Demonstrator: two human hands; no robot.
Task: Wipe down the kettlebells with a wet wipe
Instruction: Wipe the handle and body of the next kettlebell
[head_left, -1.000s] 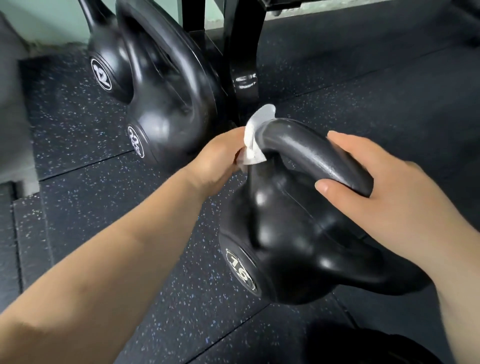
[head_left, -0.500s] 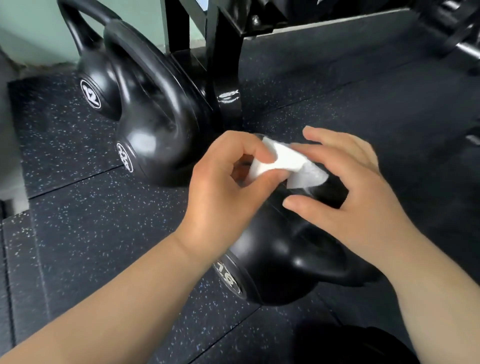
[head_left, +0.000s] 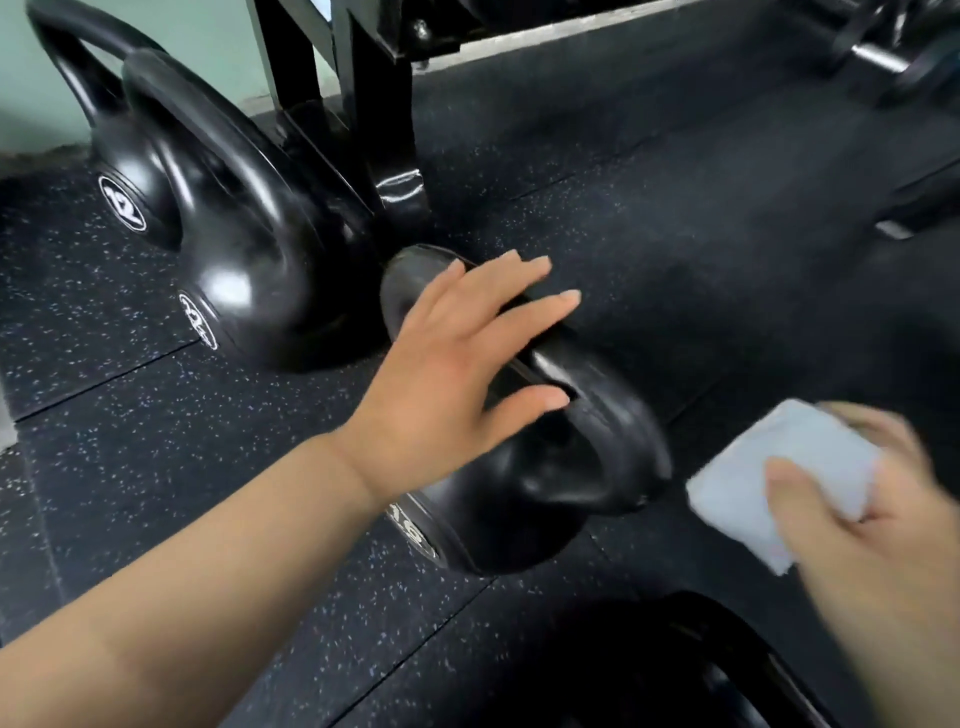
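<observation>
Head view: the glossy black kettlebell marked 16 (head_left: 519, 499) sits on the speckled black rubber floor (head_left: 156, 441) at the middle of the frame, its thick loop handle (head_left: 613, 426) running up and to the left. The left hand (head_left: 457, 374) is spread over that handle with fingers straight and apart and nothing grasped; whether the palm touches the handle cannot be told. The folded white wet wipe (head_left: 769, 467) is off the kettlebell, to its right, gripped by the right hand (head_left: 883, 545), whose thumb lies over the front of the wipe while the fingers curl behind it. That hand and the wipe are blurred.

Just left of the 16 stands a larger black kettlebell marked 22 (head_left: 244, 270), and behind it, near the pale green wall (head_left: 171, 26), a smaller black kettlebell marked 12 (head_left: 135, 171). A black metal rack leg (head_left: 384, 130) stands on the floor behind the 16's handle. A dumbbell with a bright metal bar (head_left: 883, 57) lies at the upper right.
</observation>
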